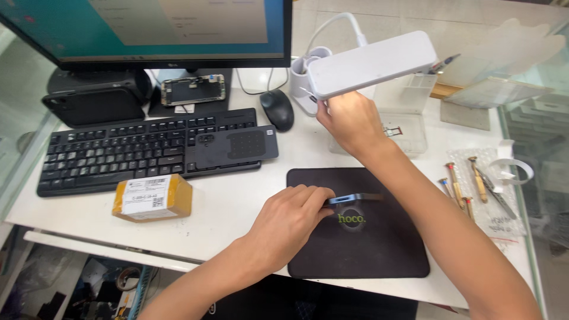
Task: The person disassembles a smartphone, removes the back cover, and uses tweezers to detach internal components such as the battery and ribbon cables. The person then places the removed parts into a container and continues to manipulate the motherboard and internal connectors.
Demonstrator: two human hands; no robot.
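Note:
My left hand (288, 223) rests on a black work mat (367, 249) and pinches the near end of a thin dark-blue phone (355, 198) lying flat on the mat. My right hand (348, 121) is raised above the desk and grips the underside of a white bar-shaped desk lamp head (373, 62). The lamp's white base (303, 77) stands just left of that hand, beside a black mouse (277, 109).
A black keyboard (118, 155) with a dark phone back plate (237, 145) on it sits left, under a monitor (154, 29). A small brown parcel (154, 198) lies near the desk's front edge. Several screwdrivers (459, 184) and tweezers lie right. A clear plastic tray (409, 127) stands behind my right hand.

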